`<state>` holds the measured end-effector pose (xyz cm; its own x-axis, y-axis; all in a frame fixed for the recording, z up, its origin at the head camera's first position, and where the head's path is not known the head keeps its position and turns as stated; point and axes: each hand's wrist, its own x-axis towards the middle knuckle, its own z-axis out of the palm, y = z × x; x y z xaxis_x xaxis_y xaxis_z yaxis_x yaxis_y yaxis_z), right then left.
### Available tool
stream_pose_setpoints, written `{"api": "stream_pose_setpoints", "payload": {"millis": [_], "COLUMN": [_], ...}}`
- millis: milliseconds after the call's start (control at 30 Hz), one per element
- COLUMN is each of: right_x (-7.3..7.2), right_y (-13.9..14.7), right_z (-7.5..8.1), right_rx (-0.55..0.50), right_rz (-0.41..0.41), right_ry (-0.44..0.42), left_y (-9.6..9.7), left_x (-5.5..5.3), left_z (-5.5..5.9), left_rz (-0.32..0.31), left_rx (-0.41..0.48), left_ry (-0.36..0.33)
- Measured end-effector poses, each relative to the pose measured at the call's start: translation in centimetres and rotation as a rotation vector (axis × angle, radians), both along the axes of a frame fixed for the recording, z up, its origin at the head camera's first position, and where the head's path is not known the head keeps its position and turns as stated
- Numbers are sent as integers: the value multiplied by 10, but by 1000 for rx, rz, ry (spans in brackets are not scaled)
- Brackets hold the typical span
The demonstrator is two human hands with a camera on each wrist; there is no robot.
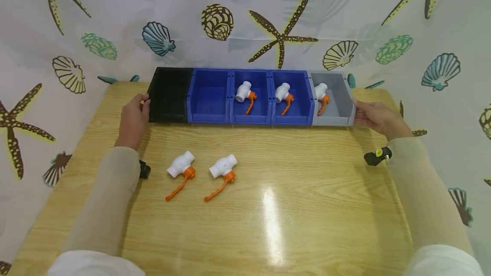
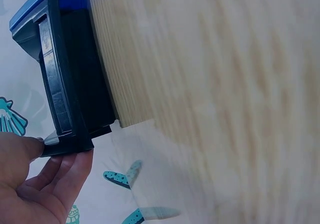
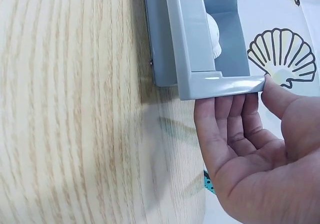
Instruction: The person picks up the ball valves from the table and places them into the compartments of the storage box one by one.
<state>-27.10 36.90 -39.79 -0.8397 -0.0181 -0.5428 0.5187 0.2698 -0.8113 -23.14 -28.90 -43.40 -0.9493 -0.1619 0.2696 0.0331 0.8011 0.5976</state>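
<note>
Pressing hands (image 1: 134, 116) (image 1: 377, 116), bin row (image 1: 251, 116) between

Your left hand (image 1: 134, 118) reaches far left, fingers straight, thumb forward. Your right hand (image 1: 377, 117) reaches far right, palm inward, its fingers (image 3: 226, 121) straight and together, thumb apart. Both sleeved forearms stretch away from you, spread well apart.

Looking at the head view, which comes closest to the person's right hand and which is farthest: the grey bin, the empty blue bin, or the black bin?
1. The grey bin, at the row's right end; the right hand touches its outer side.
2. The empty blue bin, second from the left in the row.
3. The black bin, at the far left end, against the left hand.
</note>
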Motion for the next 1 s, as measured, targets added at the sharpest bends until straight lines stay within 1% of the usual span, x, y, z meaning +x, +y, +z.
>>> {"api": "stream_pose_setpoints", "payload": {"millis": [100,233,300,400,467,533,567,633,700,800,867,933,1000], "right_x": [0,-2,-3,-5,-5,-5,-5,-5,-4,-3,-3,-2,-2], "right_y": [1,0,0,0,0,1,2,1,1,-2,-3,-3,-4], "right_z": [0,1,2,2,2,3,3,4,5,6,6,6,5], "right_rx": [16,27,39,29,9,-10,-15,-18,-7,23,49,66,74], "right_rz": [-5,31,43,32,16,1,-4,-3,-2,8,7,9,13], "right_ry": [-1,3,1,-6,-12,-17,-20,-18,-13,-3,-3,-3,-2], "left_y": [1,2,2,4,6,11,14,23,33,48,57,66,75], "left_x": [-1,-1,-1,1,3,8,11,19,29,48,60,73,84], "left_z": [3,8,11,17,20,25,28,35,46,62,69,75,78], "left_rz": [-10,-12,-18,-39,-54,-65,-71,-100,-153,-256,-318,-370,-421], "left_rx": [-5,-26,-33,-72,-105,-141,-145,-123,-94,-65,-74,-69,-58], "left_ry": [-21,-63,-102,-169,-182,-153,-130,-92,-81,-149,-194,-237,-262]}}
